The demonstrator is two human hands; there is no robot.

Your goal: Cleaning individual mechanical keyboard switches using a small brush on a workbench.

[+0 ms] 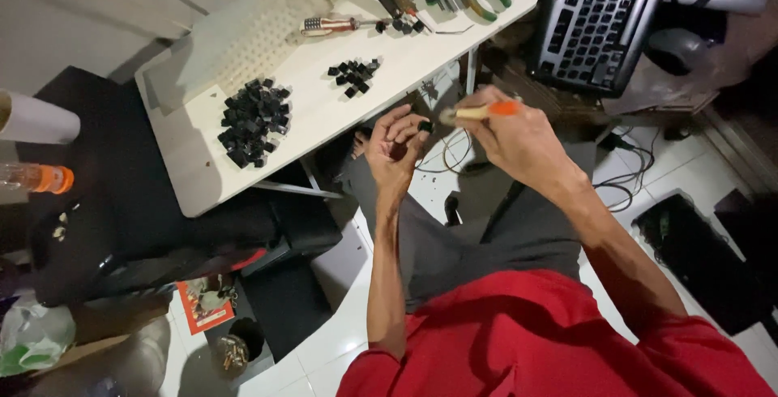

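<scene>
Few packages, no screens or signs in view. At lower left, on the floor beside the dark furniture, a small flat printed card or packet (200,304), rectangular, red-orange border with a pale picture in the middle; details too small to tell. At the far left edge, a transparent bottle (36,177) lying on its side, with an orange cap and orange band. Just above it, a white cylinder (36,120), perhaps a cup or roll, partly cut by the edge. At bottom left corner, a crumpled plastic bag (32,336), clear and whitish with a green patch, resting on brown cardboard (97,328).
</scene>
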